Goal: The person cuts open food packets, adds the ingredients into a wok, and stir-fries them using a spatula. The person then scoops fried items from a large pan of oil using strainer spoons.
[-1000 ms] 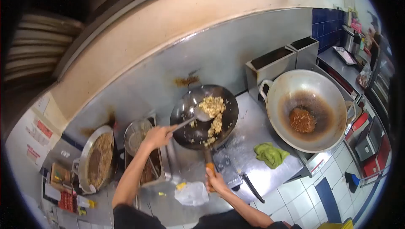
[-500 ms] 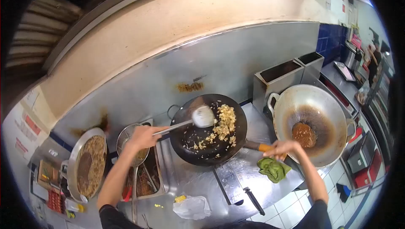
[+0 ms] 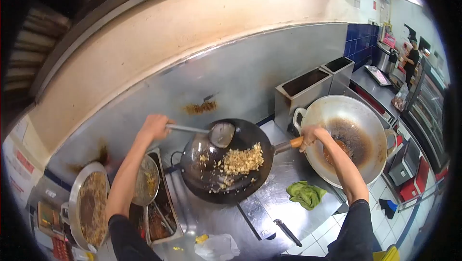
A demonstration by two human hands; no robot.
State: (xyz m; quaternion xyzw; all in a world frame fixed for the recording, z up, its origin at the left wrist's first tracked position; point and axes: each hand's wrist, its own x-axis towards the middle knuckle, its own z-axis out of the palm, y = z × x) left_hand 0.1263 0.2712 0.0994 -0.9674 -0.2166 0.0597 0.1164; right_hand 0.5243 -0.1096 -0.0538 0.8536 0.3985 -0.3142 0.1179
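My left hand (image 3: 155, 127) is closed around the long metal handle of a wok spatula (image 3: 222, 135). The spatula's head is over the far side of a dark wok (image 3: 195, 181). Loose pieces of chopped yellowish-brown food (image 3: 242, 160) lie in the wok, mostly toward its right half. With my right hand (image 3: 313, 137) I grip the wok's wooden handle (image 3: 294, 142), which slants up to the right. My right hand and forearm overlap the large metal pan behind them. On the steel counter below the handle lies a crumpled green cloth (image 3: 306, 195).
A large pale metal pan (image 3: 368, 112) with brown residue stands at right. To the left are a strainer (image 3: 146, 184), a rectangular tray (image 3: 177, 222) and a pan of brown food (image 3: 94, 198). A plastic bag (image 3: 217, 248) lies in front. Another person (image 3: 411, 61) stands far right.
Both hands have risen, and the wok's handle has come up with my right hand. The food has slid into a pile nearer me. The view has shifted slightly.
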